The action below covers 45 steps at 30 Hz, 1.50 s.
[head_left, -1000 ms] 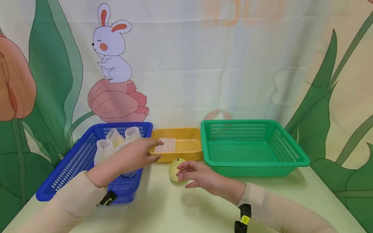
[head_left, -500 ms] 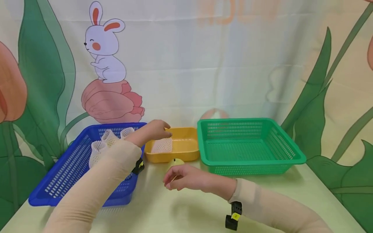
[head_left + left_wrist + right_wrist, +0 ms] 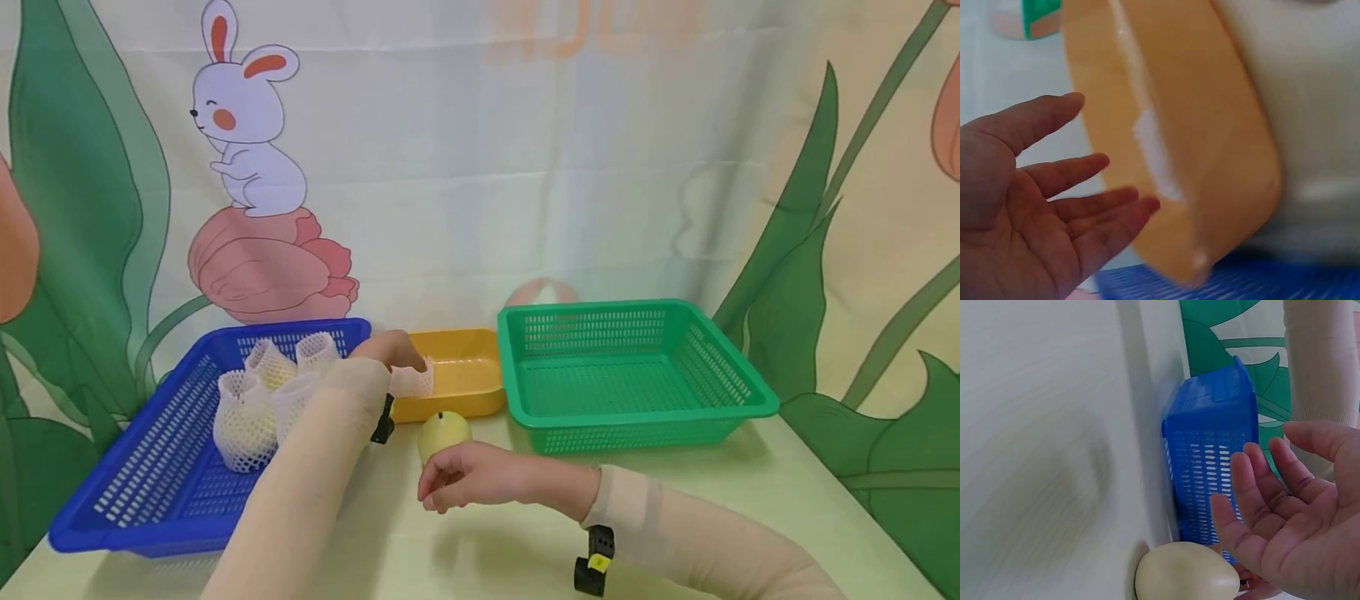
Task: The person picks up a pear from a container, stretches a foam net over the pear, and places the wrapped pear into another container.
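Observation:
My left hand (image 3: 390,350) is over the left end of a yellow tray (image 3: 468,407), beside a flat white foam net sleeve (image 3: 414,379) lying in it. In the left wrist view its fingers (image 3: 1079,169) are spread with nothing between them; the net (image 3: 1157,156) shows past the tray's rim. My right hand (image 3: 472,477) hovers just in front of a yellow-green pear (image 3: 444,435) on the table and partly hides it. Loosely bent, its fingers (image 3: 1250,494) hold nothing. The pear (image 3: 1185,575) appears low in the right wrist view.
At the left, a blue basket (image 3: 135,500) holds several fruits in white foam nets (image 3: 243,421); my left sleeve hides part of it. A green basket (image 3: 641,412) stands right of the yellow tray. A printed cloth (image 3: 450,167) hangs behind the table.
My left hand has moved from beside the blue basket to over the yellow tray, rising and then lowering toward the net. The right hand has shifted slightly left and down, off the pear's side.

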Available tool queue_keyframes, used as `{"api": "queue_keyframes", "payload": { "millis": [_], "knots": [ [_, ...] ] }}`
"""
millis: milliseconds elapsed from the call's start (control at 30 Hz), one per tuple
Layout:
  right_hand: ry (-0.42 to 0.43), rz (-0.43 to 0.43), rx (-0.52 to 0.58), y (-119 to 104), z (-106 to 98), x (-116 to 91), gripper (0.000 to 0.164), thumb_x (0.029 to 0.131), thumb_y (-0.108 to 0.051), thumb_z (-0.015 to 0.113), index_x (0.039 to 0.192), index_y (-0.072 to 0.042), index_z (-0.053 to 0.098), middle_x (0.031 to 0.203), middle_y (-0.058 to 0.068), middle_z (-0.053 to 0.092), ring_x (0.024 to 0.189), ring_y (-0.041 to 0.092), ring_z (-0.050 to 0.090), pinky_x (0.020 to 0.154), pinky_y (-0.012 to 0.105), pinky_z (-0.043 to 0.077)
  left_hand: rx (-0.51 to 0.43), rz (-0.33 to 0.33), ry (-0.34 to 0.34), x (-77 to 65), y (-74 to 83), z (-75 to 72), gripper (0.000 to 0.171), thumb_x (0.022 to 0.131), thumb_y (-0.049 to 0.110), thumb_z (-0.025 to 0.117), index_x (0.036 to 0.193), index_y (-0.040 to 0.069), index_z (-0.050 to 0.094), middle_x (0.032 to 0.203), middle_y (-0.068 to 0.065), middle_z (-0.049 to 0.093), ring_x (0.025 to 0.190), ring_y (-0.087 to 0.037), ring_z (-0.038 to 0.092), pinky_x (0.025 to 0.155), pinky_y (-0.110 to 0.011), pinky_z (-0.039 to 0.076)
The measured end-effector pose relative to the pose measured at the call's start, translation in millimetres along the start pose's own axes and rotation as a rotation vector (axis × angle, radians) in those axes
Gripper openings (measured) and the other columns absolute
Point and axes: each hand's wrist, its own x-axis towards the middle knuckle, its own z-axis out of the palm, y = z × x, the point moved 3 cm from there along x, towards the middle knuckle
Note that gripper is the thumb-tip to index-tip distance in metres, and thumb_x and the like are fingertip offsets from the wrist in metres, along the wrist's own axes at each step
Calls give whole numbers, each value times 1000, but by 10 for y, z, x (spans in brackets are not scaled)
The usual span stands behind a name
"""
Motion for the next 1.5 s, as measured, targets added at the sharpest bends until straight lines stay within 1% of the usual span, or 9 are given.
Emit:
{"api": "queue_keyframes", "payload": {
  "millis": [67,300,500,733,800,1000,1233,1367,1500],
  "knots": [
    [-4,-16,-34,4,5,7,17,97,-9,64,109,3,68,97,16,70,80,2,59,73,16,48,15,-15,7,71,-67,55,49,98,29,65,136,-2,62,146,-21,58,132,-37,57,116,-50,46],
    [-43,-55,-106,-7,69,29,17,97,-9,63,107,4,68,93,9,70,79,-4,57,75,10,49,-143,-159,103,290,-310,319,37,92,13,73,125,-3,69,133,-20,65,109,-30,59,111,-45,52],
    [-33,-62,-121,7,86,40,17,98,-9,61,106,5,68,91,8,69,78,-4,56,75,10,47,35,-122,232,340,-331,379,26,92,4,68,116,-6,71,116,-19,71,98,-28,60,108,-43,53],
    [-29,-58,-141,48,50,47,18,99,-11,61,106,4,69,94,13,70,78,-4,57,76,11,48,13,-103,302,311,-299,310,27,102,3,49,122,-9,65,120,-21,69,104,-29,59,113,-43,49],
    [-23,-58,-162,61,26,50,18,99,-12,62,106,3,69,96,15,71,78,-4,57,76,11,48,29,-82,322,285,-252,267,29,102,2,46,122,-9,65,123,-22,69,106,-30,61,114,-43,49],
    [-2,-48,-172,95,-37,43,18,100,-12,61,107,2,69,103,22,71,79,-3,57,77,12,48,-52,-33,343,181,-130,112,33,102,3,45,128,-7,63,130,-22,67,104,-30,60,110,-44,51],
    [45,-40,-170,162,-155,0,20,100,-13,61,109,3,69,105,24,70,81,2,60,77,14,50,-124,79,335,22,7,-84,45,92,-5,56,137,-4,60,139,-24,63,110,-31,62,100,-41,59],
    [113,-62,-137,193,-245,-39,21,101,-14,61,109,4,69,102,22,70,83,8,62,78,17,50,-177,145,320,-154,83,-197,56,89,-6,60,145,-1,55,141,-24,60,97,-28,59,84,-34,61],
    [253,-136,-136,174,-371,-80,21,99,-14,62,110,3,67,104,20,70,85,7,60,79,18,51,-178,217,325,-359,126,-282,60,89,-2,63,148,1,52,140,-27,60,105,-32,63,90,-37,61]
  ]
}}
